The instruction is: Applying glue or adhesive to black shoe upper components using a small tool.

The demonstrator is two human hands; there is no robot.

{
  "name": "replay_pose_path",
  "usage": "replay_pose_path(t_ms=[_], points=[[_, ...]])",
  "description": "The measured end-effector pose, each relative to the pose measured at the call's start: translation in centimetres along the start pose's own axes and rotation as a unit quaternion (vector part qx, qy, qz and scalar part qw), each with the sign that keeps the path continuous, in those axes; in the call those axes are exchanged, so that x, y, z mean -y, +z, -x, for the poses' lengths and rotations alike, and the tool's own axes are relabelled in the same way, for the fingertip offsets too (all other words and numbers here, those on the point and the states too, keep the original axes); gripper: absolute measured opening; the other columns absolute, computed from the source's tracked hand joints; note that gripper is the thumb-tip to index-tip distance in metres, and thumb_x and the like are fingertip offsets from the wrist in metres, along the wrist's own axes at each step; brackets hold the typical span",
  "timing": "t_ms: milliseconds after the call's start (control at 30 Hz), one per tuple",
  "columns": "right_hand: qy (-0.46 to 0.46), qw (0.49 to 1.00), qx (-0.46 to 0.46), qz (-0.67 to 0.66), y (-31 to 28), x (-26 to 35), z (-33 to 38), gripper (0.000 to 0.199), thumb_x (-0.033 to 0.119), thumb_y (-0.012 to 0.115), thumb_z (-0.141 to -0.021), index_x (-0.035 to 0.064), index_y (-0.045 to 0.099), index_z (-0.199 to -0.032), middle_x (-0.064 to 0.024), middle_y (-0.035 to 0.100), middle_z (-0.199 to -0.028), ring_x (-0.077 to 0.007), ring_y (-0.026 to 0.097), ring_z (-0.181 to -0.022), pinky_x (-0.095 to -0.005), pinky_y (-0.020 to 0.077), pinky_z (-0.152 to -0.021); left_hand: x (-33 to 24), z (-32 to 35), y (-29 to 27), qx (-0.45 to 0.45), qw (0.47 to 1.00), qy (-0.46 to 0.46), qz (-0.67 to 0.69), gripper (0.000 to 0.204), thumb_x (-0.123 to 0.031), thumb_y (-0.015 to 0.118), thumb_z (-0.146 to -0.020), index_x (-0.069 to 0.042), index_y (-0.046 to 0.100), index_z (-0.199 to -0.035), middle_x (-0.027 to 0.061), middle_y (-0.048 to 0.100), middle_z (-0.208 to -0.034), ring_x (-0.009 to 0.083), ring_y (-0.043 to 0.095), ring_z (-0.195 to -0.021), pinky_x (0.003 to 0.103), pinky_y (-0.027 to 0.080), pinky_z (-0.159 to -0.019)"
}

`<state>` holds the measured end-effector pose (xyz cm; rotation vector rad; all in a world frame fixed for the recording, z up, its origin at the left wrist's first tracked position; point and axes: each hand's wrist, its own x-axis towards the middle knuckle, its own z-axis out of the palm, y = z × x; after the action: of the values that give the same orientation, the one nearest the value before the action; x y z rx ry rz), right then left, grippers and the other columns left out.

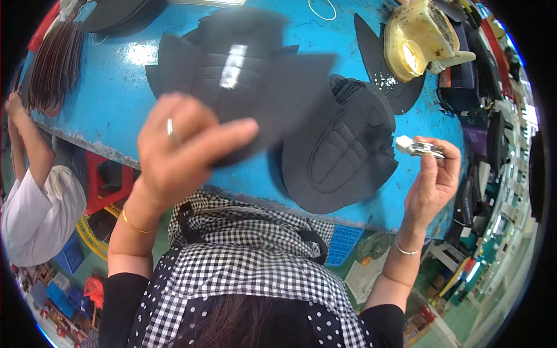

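My left hand [177, 145], blurred by motion, grips the lower edge of a flat black padded piece [255, 64] with stitched or pressed ridges. That piece is blurred too and has a bright glare on it. Under it lie more black pieces [174, 55] with pointed edges. My right hand [435, 174] pinches a small metal clip [426, 148] with a white soft tip [404, 144] pointing left. Between my hands sits a stack of similar black padded pieces [339, 156] on the blue table.
A stained yellowish plastic container [419, 37] stands on the blue table [116, 119] at the far right, beside a black piece with white specks [390, 84]. Stacked dark pieces [55, 66] lie at the left. Another person's arm [32, 136] reaches the table's left edge near a red stool [107, 182].
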<state>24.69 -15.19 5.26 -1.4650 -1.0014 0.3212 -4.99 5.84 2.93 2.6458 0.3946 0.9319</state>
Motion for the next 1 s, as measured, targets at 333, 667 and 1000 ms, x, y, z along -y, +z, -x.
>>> replay_pose_path(t_ms=[333, 667, 1000], points=[[-0.014, 0.97, 0.176, 0.168, 4.3, 0.8, 1.0, 0.026, -0.004, 0.078, -0.078, 0.0019, 0.066, -0.101, -0.0092, 0.073, -0.097, -0.0184, 0.065, -0.086, -0.0295, 0.0528, -0.076, -6.2, 0.4, 6.1, 0.118, 0.97, 0.088, 0.192, 0.04, -0.028, 0.079, -0.076, -0.009, 0.072, -0.11, 0.0064, 0.065, -0.117, 0.023, 0.064, -0.102, 0.037, 0.051, -0.086], [-0.241, 0.884, 0.159, 0.367, 4.5, 0.3, -0.2, 0.031, 0.003, 0.084, -0.073, 0.0074, 0.069, -0.099, -0.0051, 0.073, -0.093, -0.0228, 0.065, -0.08, -0.0373, 0.0473, -0.077, -6.5, -1.0, 5.3, 0.191, 0.962, 0.119, 0.152, 0.036, -0.023, 0.076, -0.076, -0.001, 0.072, -0.104, 0.0091, 0.066, -0.108, 0.0234, 0.064, -0.099, 0.035, 0.053, -0.081], [0.009, 0.988, -0.081, 0.131, 0.2, -3.7, -8.4, 0.018, 0.006, 0.066, -0.097, -0.0013, 0.065, -0.114, -0.0063, 0.069, -0.107, -0.0097, 0.062, -0.095, -0.0236, 0.0488, -0.087, -6.6, -2.2, 5.6, -0.018, 0.97, 0.193, 0.148, 0.037, -0.016, 0.073, -0.067, -0.009, 0.078, -0.103, -0.0018, 0.044, -0.074, 0.0133, 0.052, -0.065, 0.025, 0.045, -0.058]])
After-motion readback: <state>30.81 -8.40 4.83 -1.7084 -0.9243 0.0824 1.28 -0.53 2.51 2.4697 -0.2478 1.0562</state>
